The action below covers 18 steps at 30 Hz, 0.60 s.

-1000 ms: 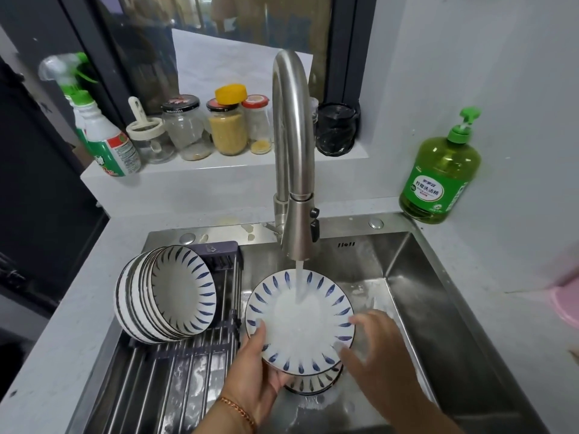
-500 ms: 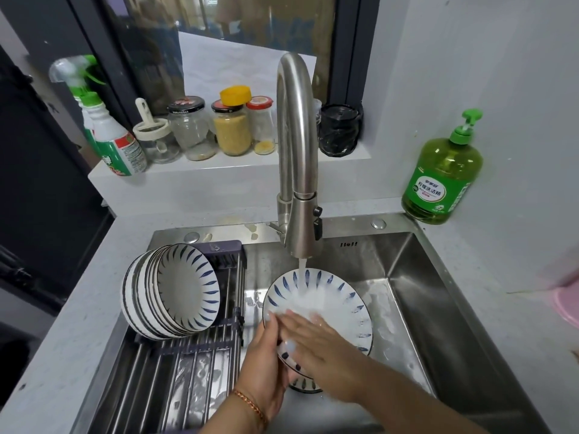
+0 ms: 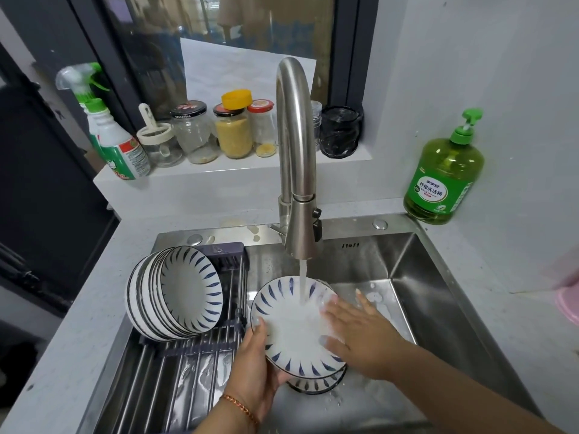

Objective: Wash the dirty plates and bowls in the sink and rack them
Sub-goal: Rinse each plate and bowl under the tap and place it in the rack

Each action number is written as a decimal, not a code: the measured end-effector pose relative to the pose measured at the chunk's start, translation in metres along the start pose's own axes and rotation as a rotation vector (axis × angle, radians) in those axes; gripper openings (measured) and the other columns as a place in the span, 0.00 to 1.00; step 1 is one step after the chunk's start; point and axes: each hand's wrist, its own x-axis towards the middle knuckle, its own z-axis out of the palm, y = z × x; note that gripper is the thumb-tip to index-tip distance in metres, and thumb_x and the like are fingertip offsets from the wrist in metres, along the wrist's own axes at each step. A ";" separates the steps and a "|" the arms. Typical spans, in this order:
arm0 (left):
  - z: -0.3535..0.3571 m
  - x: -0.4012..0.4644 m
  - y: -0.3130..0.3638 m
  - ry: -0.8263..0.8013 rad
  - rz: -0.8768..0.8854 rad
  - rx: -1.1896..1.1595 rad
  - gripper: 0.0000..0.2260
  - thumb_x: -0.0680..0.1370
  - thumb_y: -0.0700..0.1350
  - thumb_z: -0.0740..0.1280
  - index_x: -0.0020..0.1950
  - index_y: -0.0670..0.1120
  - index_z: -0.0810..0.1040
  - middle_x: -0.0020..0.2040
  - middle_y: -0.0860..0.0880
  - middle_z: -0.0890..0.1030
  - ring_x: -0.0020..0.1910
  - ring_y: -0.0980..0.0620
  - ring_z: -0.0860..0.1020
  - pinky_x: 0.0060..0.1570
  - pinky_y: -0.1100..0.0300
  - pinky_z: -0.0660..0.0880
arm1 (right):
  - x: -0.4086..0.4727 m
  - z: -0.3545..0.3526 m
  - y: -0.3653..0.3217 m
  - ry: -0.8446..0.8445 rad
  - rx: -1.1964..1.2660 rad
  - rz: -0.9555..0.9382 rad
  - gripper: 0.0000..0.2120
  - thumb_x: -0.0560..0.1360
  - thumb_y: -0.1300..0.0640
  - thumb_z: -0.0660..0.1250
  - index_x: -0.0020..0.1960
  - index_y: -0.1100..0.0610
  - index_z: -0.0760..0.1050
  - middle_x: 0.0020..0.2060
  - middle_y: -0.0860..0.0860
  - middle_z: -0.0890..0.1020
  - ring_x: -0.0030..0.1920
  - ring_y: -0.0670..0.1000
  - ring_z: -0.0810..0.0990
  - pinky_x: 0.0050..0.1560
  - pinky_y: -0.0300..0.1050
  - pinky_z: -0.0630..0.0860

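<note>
Water from the faucet [image 3: 297,170] falls straight onto the plate [image 3: 296,327] that the person holds tilted over the sink [image 3: 438,292], so that, as I judge it, the stream runs across the face and drains off the lower edge instead of pooling. From the head view, the left hand [image 3: 253,371] curls under the plate's near-left rim with the thumb on top, gripping it as the anchor; the right hand [image 3: 354,327] lies flat with straight fingers on the wet right side of the face, seemingly rubbing it clean. Below the plate another dish [image 3: 316,386] of the same blue-leaf pattern sits on the sink floor, probably waiting its turn. Washed bowls [image 3: 175,292] stand on edge, nested together, at the far-left end of the rack [image 3: 188,364] laid across the sink's left side, which lets them drip. Nearer bars of the rack lie bare, just beside the left hand, so a short leftward carry looks free; the faucet spout hangs just above the plate's far rim, and the detergent bottle [image 3: 445,170] stands well apart on the surface [image 3: 513,324] at the right
</note>
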 end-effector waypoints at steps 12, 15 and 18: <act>0.008 0.025 0.007 0.125 -0.051 0.084 0.15 0.82 0.53 0.59 0.64 0.49 0.75 0.55 0.45 0.84 0.53 0.42 0.83 0.49 0.40 0.80 | -0.030 0.035 -0.003 0.465 0.176 -0.166 0.21 0.68 0.39 0.64 0.57 0.47 0.77 0.56 0.43 0.81 0.57 0.42 0.75 0.61 0.44 0.74; 0.018 0.032 0.008 0.160 -0.095 0.141 0.15 0.82 0.54 0.59 0.63 0.49 0.76 0.53 0.45 0.85 0.51 0.44 0.83 0.46 0.46 0.82 | -0.022 0.044 0.004 0.596 0.182 -0.177 0.16 0.69 0.53 0.63 0.56 0.47 0.76 0.53 0.44 0.82 0.53 0.45 0.78 0.56 0.41 0.75; 0.029 0.040 0.009 0.207 -0.121 0.164 0.16 0.81 0.55 0.60 0.63 0.48 0.77 0.51 0.45 0.85 0.49 0.45 0.84 0.43 0.50 0.82 | -0.020 0.047 0.009 0.706 0.217 -0.184 0.13 0.74 0.56 0.60 0.56 0.48 0.76 0.53 0.46 0.84 0.53 0.47 0.79 0.57 0.41 0.71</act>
